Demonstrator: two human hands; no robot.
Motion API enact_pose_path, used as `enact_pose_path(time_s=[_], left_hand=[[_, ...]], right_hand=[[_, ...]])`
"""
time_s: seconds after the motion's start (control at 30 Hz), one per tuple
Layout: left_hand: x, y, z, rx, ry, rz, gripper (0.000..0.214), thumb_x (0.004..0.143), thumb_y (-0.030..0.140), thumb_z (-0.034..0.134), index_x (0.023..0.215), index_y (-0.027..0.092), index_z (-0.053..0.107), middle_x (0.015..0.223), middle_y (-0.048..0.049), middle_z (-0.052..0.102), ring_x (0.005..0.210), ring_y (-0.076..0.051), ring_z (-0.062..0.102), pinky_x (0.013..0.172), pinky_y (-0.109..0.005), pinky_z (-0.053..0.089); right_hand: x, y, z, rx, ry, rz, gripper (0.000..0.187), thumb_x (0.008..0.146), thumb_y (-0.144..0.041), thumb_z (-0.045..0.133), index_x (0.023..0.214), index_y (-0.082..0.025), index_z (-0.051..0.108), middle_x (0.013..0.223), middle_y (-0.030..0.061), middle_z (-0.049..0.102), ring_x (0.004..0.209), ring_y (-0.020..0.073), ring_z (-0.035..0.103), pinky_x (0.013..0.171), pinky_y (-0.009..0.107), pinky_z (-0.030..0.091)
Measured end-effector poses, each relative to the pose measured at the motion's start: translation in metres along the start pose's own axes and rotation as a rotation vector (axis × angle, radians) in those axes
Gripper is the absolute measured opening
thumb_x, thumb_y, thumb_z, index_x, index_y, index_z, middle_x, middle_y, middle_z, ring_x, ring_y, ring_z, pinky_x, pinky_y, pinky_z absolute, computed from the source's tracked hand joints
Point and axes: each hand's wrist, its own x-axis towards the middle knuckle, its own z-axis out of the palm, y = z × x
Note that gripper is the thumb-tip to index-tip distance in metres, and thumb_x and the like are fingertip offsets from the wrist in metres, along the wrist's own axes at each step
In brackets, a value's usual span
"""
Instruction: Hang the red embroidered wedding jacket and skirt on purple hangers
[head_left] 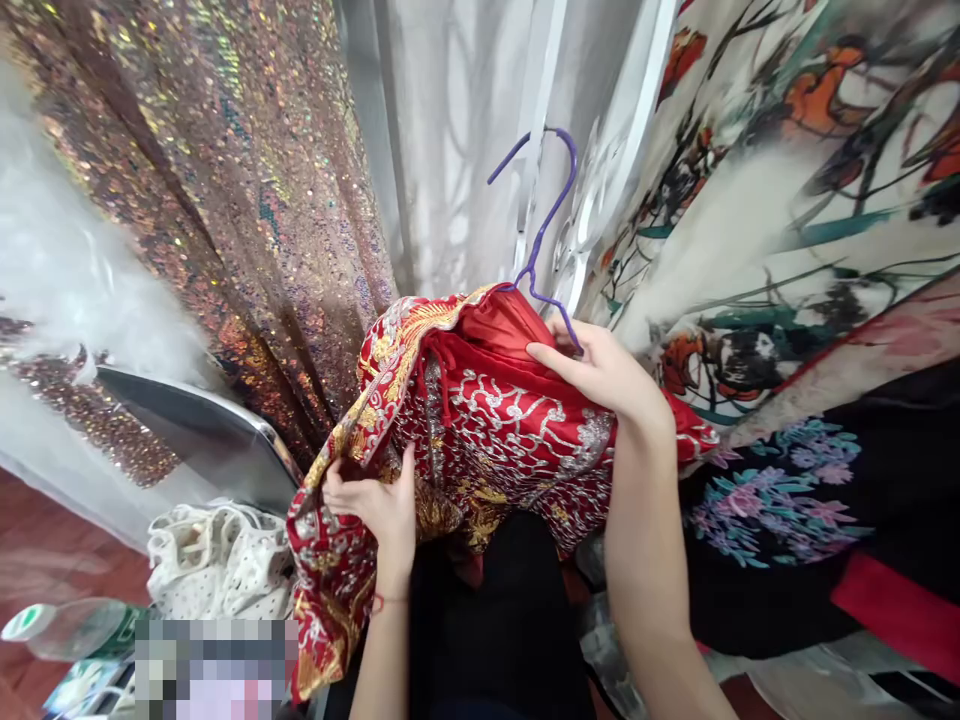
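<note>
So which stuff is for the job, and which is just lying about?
For the job:
red embroidered garment, left hand at its trim, right hand holding its neckline
purple hanger at the neckline

Just about:
bottle
spotted white cloth
black flowered fabric

Garment (487, 470): cloth, rough with shiny, metallic-looking embroidery (592, 442); lining (499, 325) smooth, satiny. Hanger (533, 264): smooth, plastic-looking. Sequined drape (277, 180): glittery, rough. Bottle (79, 628): clear, glossy plastic.
</note>
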Motion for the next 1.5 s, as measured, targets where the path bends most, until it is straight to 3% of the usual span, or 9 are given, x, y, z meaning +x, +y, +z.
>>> enact_pose_path(time_s=[0.27,0.4,0.53,0.8,0.93,1.1,1.2,1.33,1.5], left_hand=[[0.065,0.014,0.049,-0.115,0.259,0.143,0.087,0.069,0.061,0.075,0.119,0.018,0.018,0.126,-0.0229,0.034,0.125,-0.034,0.039,0.110,-0.055,0.032],[0.087,0.038,0.050,-0.070,0.046,0.250,0.085,0.074,0.060,0.071,0.132,0.014,0.029,0.139,-0.0271,0.039,0.138,-0.039,0.033,0.112,-0.056,0.027],[0.107,0.043,0.051,-0.006,-0.251,0.326,0.035,0.087,0.038,0.054,0.113,0.015,0.055,0.111,-0.0173,0.064,0.106,-0.032,0.058,0.102,-0.048,0.036],[0.181,0.098,0.014,0.047,-0.025,0.379,0.024,0.086,0.022,0.047,0.105,0.017,0.060,0.110,-0.0143,0.067,0.100,-0.028,0.058,0.099,-0.045,0.036],[0.209,0.135,0.011,0.290,-0.292,0.519,0.029,0.088,0.021,0.046,0.113,0.015,0.061,0.118,-0.0191,0.067,0.115,-0.036,0.057,0.098,-0.049,0.040],[0.194,0.124,-0.001,0.539,-0.666,0.498,0.046,0.084,0.028,0.062,0.125,0.010,0.053,0.123,-0.0238,0.066,0.120,-0.040,0.058,0.100,-0.052,0.043],[0.173,0.097,-0.028,0.509,-0.628,0.512,0.063,0.080,0.035,0.070,0.133,0.010,0.046,0.129,-0.0230,0.062,0.122,-0.040,0.057,0.099,-0.051,0.046],[0.148,0.066,-0.062,0.387,-0.387,0.517,0.065,0.078,0.047,0.072,0.127,0.010,0.051,0.122,-0.0225,0.062,0.116,-0.039,0.059,0.092,-0.048,0.050],[0.139,0.064,-0.054,0.345,-0.451,0.334,0.049,0.085,0.061,0.057,0.105,0.016,0.062,0.094,-0.0143,0.071,0.094,-0.035,0.068,0.079,-0.042,0.052]], right_hand=[[-0.003,-0.002,0.001,-0.027,0.026,0.033,0.025,0.087,-0.042,0.055,0.085,-0.018,0.061,0.082,0.0023,0.061,0.074,0.0164,0.051,0.068,0.029,0.038],[-0.003,-0.007,0.002,-0.005,0.021,0.073,0.024,0.084,-0.039,0.054,0.087,-0.017,0.064,0.082,0.0031,0.064,0.073,0.0168,0.052,0.066,0.028,0.039],[-0.003,-0.010,0.004,-0.031,0.042,0.090,0.022,0.081,-0.037,0.052,0.084,-0.018,0.063,0.077,0.0020,0.062,0.069,0.0159,0.049,0.064,0.027,0.037],[-0.016,-0.008,-0.004,-0.218,0.164,0.210,0.023,0.079,-0.040,0.047,0.066,-0.021,0.050,0.060,-0.0018,0.048,0.060,0.0145,0.041,0.062,0.027,0.031],[-0.022,-0.011,-0.009,-0.484,0.345,0.270,0.022,0.080,-0.040,0.050,0.067,-0.022,0.050,0.055,-0.0020,0.044,0.057,0.0155,0.038,0.064,0.029,0.027],[-0.025,-0.011,0.001,-0.677,0.481,0.314,0.021,0.085,-0.037,0.050,0.085,-0.021,0.063,0.060,0.0026,0.054,0.059,0.0186,0.043,0.063,0.029,0.023],[-0.025,-0.009,0.005,-0.683,0.426,0.388,0.025,0.090,-0.039,0.047,0.094,-0.022,0.066,0.062,0.0030,0.057,0.057,0.0184,0.041,0.060,0.028,0.020],[-0.026,-0.010,0.004,-0.691,0.319,0.461,0.029,0.093,-0.040,0.043,0.102,-0.022,0.065,0.068,0.0053,0.061,0.059,0.0195,0.044,0.060,0.028,0.019],[-0.029,-0.013,0.001,-0.711,0.281,0.450,0.029,0.093,-0.038,0.042,0.102,-0.021,0.064,0.070,0.0072,0.064,0.060,0.0204,0.047,0.059,0.029,0.021]])
